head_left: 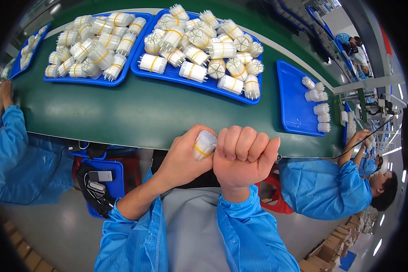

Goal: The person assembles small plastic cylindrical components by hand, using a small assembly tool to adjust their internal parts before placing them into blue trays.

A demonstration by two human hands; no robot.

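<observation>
My left hand (pixel 182 156) is wrapped around a white cylindrical bundle (pixel 206 144) with a yellow band around its middle. The bundle's clear, rounded end points up, just beyond the green table's near edge. Pressed close beside it, my right hand (pixel 245 156) makes a fist with the fingers curled in. Whatever that fist may hold is hidden by the fingers. Farther off on the table lies a large blue tray (pixel 186 82) heaped with many similar yellow-banded white bundles, with prongs sticking out of their ends.
Another full blue tray (pixel 90 81) stands to its left. At the right, a blue tray (pixel 292 102) bears several bundles along one side. Co-workers in blue sit on both sides, one a person at right (pixel 324 186). A blue bin (pixel 118 170) with a bag stands below left.
</observation>
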